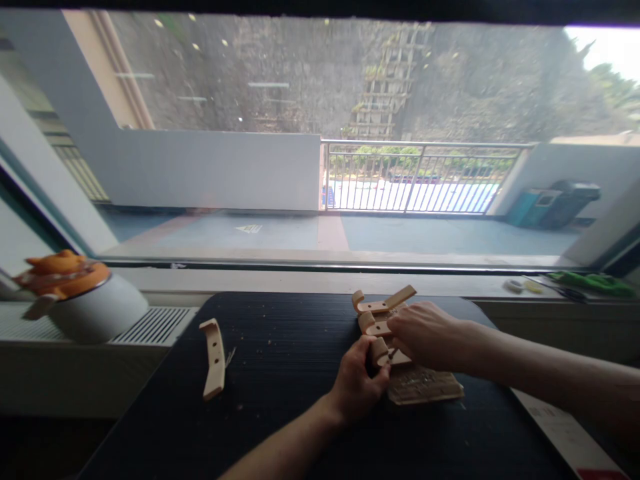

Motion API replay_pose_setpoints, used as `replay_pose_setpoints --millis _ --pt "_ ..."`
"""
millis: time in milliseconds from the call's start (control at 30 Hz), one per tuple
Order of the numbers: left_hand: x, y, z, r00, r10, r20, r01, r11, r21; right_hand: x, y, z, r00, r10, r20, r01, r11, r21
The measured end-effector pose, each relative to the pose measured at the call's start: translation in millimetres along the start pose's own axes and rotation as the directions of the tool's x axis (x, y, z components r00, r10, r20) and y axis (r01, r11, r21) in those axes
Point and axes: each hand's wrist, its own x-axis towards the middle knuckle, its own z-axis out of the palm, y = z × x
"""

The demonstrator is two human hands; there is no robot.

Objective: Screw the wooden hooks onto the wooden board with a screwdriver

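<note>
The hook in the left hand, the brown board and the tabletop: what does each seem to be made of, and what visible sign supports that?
Hook: probably wood, smooth and pale, from its even tan colour.
Brown board: perhaps wood or card; shiny patches hint at clear film, though that's uncertain.
Tabletop: maybe wood or laminate, dark, with fine grain-like streaks.

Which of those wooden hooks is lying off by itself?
The hook on the left side of the black table; the other three hooks are grouped at the brown board, beside the left hand and right hand.

Left hand (pixel 359 379) pinching, right hand (pixel 424 333) curled (slightly higher), bare forearms (pixel 530 360) angled inward
</note>
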Motion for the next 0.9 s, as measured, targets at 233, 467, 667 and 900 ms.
replay_pose_setpoints --millis 233,467,667,900 --pt "0 2 0 1.0 0.011 -0.013 -0.011 1.0 0.013 -4 7 21 0.966 -0.24 -0.094 0.208 0.941 -0.267" --pt "2 1 -1 1.0 0.003 -0.001 -0.003 1.0 0.002 4 9 38 0.898 -0.421 -0.127 0.34 0.848 -0.407" --pt "1 5 -1 1.0 0.001 -0.009 -0.001 1.0 0.005 6 8 20 0.966 -0.258 -0.018 0.251 0.951 -0.18" --pt "0 3 0 1.0 -0.025 -0.006 0.025 1.0 -0.002 6 17 5 0.997 -0.079 0.015 0.08 0.992 -0.1"
